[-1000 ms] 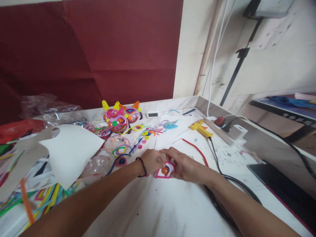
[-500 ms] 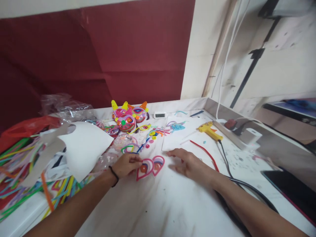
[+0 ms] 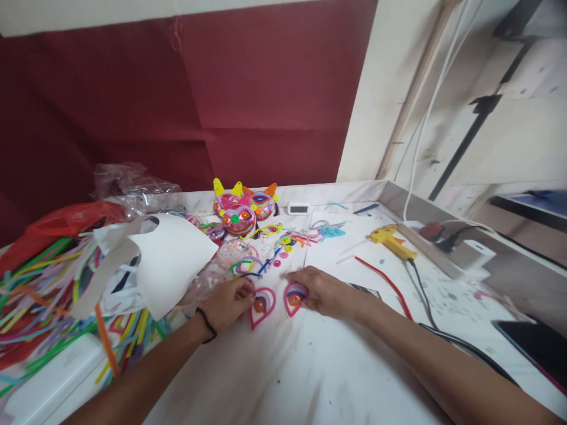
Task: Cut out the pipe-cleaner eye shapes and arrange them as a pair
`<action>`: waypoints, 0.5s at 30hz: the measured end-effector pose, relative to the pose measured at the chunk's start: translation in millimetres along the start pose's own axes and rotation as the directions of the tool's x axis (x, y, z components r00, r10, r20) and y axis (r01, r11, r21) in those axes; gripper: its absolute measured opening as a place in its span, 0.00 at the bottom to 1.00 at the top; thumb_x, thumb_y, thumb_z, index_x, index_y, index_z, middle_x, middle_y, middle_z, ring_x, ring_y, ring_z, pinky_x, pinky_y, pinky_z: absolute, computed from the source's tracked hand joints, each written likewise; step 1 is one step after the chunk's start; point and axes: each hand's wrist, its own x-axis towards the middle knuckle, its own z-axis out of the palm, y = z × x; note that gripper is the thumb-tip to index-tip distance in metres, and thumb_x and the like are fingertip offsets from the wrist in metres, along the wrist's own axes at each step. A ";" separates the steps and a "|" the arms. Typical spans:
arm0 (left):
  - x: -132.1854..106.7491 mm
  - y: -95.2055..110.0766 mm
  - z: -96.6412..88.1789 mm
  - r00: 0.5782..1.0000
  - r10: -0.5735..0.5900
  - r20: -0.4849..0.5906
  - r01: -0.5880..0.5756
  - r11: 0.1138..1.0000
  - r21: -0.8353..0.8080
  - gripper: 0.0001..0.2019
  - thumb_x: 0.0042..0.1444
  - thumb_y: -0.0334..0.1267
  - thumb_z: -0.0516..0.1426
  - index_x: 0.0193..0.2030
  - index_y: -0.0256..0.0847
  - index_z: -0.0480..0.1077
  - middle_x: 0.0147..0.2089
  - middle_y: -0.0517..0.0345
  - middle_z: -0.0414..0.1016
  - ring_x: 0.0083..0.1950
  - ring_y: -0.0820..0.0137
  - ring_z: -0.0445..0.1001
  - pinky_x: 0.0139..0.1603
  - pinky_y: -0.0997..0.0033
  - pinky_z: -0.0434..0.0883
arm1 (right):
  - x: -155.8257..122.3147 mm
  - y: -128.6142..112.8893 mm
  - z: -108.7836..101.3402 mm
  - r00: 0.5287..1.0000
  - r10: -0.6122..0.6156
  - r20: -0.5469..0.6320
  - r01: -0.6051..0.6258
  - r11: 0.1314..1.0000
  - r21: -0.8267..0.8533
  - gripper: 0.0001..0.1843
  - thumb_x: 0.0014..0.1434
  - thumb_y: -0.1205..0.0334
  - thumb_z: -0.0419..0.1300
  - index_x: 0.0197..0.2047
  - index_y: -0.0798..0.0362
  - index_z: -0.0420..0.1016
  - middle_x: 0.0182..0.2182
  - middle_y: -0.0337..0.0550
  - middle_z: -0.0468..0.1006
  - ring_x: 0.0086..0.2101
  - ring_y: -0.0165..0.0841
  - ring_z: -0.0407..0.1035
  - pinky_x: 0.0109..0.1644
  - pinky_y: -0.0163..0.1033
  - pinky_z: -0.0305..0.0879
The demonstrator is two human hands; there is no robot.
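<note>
Now, we list what we see on the white table point(image 3: 310, 366).
Left hand point(image 3: 228, 302): we rest its fingertips on the left teardrop eye piece point(image 3: 261, 306), pressing its edge rather than clasping it.
Right hand point(image 3: 325, 290): our fingers lie on the right teardrop eye piece point(image 3: 294, 298), loosely curled and not clenched.
Two eye pieces: flat on the table, just beside each other, apart, between our hands.
Behind them: a colourful mask point(image 3: 241, 209) by the wall, loose beads nearby.
Right side: a yellow glue gun point(image 3: 392, 241), a red pipe cleaner point(image 3: 385, 280).
Left side: a curled white sheet point(image 3: 172, 260) over a heap of coloured pipe cleaners point(image 3: 39, 295).
</note>
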 end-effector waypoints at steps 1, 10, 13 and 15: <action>-1.7 2.0 -2.7 0.999 0.046 -0.022 -0.045 0.998 0.045 0.08 0.59 0.33 0.54 0.45 0.36 0.67 0.38 0.56 0.73 0.33 0.72 0.73 0.35 0.67 0.73 | -1.0 0.7 -0.1 1.000 0.008 -0.003 -0.008 1.000 0.003 0.30 0.52 0.74 0.62 0.58 0.59 0.64 0.49 0.55 0.72 0.51 0.44 0.64 0.55 0.46 0.63; 16.6 25.6 -21.8 0.779 0.522 0.347 -0.622 0.712 0.326 0.23 0.49 0.22 0.53 0.53 0.43 0.68 0.60 0.50 0.68 0.59 0.58 0.63 0.61 0.55 0.57 | -11.2 1.5 0.4 0.998 0.050 -0.045 -0.050 0.999 0.015 0.32 0.52 0.73 0.62 0.60 0.56 0.62 0.50 0.55 0.71 0.50 0.43 0.65 0.53 0.47 0.65; 24.8 33.9 -22.2 0.731 0.515 0.448 -0.675 0.643 0.362 0.24 0.47 0.24 0.57 0.53 0.41 0.67 0.56 0.51 0.72 0.55 0.60 0.67 0.58 0.61 0.61 | -16.0 3.7 0.9 0.997 0.058 -0.057 -0.057 0.998 0.015 0.32 0.53 0.72 0.62 0.60 0.57 0.62 0.50 0.56 0.70 0.51 0.43 0.65 0.53 0.46 0.65; 25.8 38.6 -21.8 0.740 0.489 0.462 -0.667 0.623 0.408 0.23 0.46 0.28 0.60 0.52 0.39 0.68 0.53 0.49 0.73 0.53 0.58 0.69 0.55 0.60 0.63 | -19.4 5.3 -0.1 0.996 0.066 -0.061 -0.065 0.998 0.015 0.32 0.53 0.71 0.63 0.61 0.58 0.61 0.51 0.57 0.70 0.51 0.43 0.65 0.53 0.46 0.65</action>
